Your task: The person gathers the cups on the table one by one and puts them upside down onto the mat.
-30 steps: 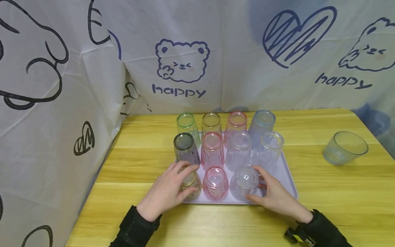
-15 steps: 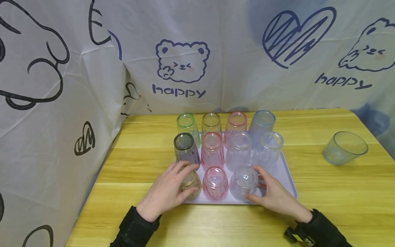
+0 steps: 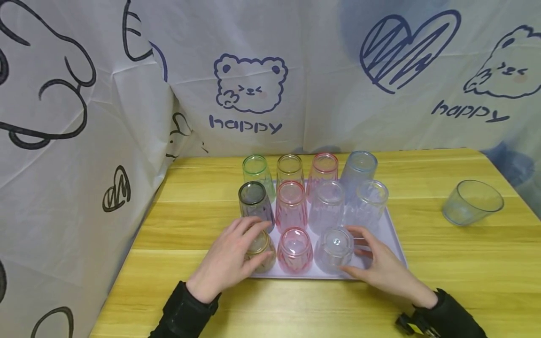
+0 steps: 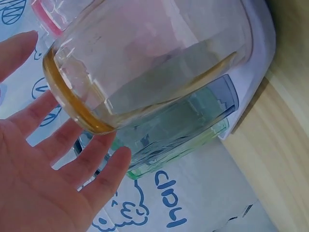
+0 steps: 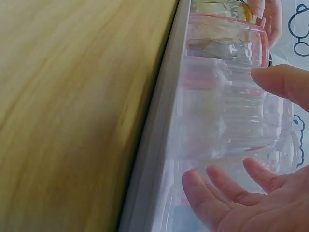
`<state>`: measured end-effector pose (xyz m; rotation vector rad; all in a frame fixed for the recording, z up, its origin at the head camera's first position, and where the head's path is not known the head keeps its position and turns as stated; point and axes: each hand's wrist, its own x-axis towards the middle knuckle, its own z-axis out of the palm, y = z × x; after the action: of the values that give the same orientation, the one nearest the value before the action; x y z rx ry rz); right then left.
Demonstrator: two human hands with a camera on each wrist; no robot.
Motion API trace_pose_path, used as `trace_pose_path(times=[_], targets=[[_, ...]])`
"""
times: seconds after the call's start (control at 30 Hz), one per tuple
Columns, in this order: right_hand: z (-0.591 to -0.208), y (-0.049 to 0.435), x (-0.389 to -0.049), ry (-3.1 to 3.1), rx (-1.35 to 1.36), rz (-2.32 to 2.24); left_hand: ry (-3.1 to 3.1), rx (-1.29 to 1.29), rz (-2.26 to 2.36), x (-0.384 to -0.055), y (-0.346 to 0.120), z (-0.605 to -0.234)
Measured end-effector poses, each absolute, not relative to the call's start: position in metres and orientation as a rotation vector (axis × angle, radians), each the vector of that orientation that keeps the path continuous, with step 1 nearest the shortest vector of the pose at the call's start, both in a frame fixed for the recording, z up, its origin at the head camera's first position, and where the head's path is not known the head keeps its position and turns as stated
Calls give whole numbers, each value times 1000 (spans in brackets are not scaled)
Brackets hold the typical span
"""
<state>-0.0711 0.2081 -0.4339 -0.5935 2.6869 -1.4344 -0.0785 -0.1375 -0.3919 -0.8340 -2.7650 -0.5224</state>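
Upside-down glass tumblers stand in rows on a pale lilac tray (image 3: 395, 241). My left hand (image 3: 226, 260) is around the amber glass (image 3: 266, 264) at the front left corner. In the left wrist view its fingers spread loosely by the amber base, the thumb standing off. My right hand (image 3: 384, 265) is beside the clear glass (image 3: 334, 253) at the front right. In the right wrist view the thumb and fingers are parted on either side of the clear glass (image 5: 236, 108), not pinching it. Between the two hands is a pink glass (image 3: 295, 251).
Behind are a dark grey glass (image 3: 255, 204), a second pink glass (image 3: 291, 209) and several more, including green (image 3: 255, 171) and blue (image 3: 359, 171). A clear glass (image 3: 471, 204) sits mouth-up on the wooden table (image 3: 444, 263) at right. A printed cloth (image 3: 329, 108) hangs behind.
My right hand has shifted slightly to the right and its fingers have eased away from the clear glass. The left hand has barely moved. The glasses stand as before.
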Motion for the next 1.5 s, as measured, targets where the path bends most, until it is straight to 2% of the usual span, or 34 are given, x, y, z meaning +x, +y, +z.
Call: trace_pose_path(times=[0.4, 0.83, 1.03, 1.17, 1.37, 1.5], targets=[[-426, 228, -70, 2641, -575, -1550, -2739, -865, -527, -82, -127, -379], [-412, 257, -69, 2745, -492, -1662, -2650, -989, -449, -97, -89, -348], [-409, 278, -73, 2648, -496, -1961, -2576, -1106, -434, -108, -62, -332], [-427, 309, -82, 2506, -479, -2186, -2536, -1193, -393, -114, -43, -324], [-486, 386, -97, 2766, -295, -2092, -2545, -1297, -269, -120, -11, -312], [-472, 397, -89, 2881, -35, -2207, -2550, -1366, -181, -122, 12, -304]])
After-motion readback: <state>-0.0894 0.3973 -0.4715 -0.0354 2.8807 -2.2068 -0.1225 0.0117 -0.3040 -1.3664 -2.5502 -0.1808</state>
